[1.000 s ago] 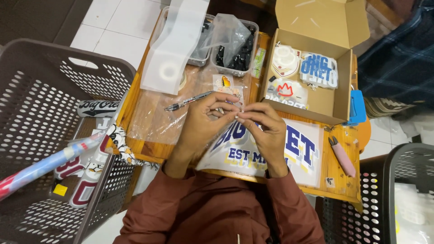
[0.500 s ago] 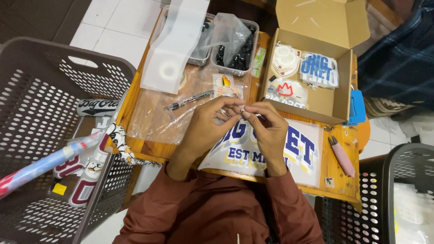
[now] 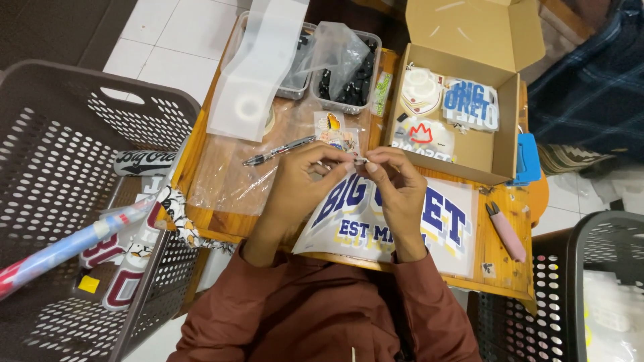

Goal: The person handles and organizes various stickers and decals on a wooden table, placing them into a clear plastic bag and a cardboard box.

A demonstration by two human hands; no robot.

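My left hand point(image 3: 303, 182) and my right hand point(image 3: 396, 186) meet over a small wooden table point(image 3: 500, 268), fingertips pinched together on a tiny metal piece point(image 3: 359, 161) held between them. Under the hands lies a large white sheet with blue and yellow block letters point(image 3: 436, 224). A pen point(image 3: 278, 151) rests on clear plastic film just left of my left hand. Small printed stickers point(image 3: 333, 131) lie beyond the fingertips. My sleeves are rust brown.
An open cardboard box point(image 3: 493, 137) with white and blue cut-outs stands at the back right. Two clear tubs point(image 3: 339, 74) of dark small parts and a white strip roll point(image 3: 255, 74) sit at the back. Pink snips point(image 3: 504, 229) lie right. Dark perforated baskets point(image 3: 60, 201) flank the table.
The hands stay joined on the small piece and have shifted only slightly; the fingers have worked a little at the pinch point. Nothing else has moved.
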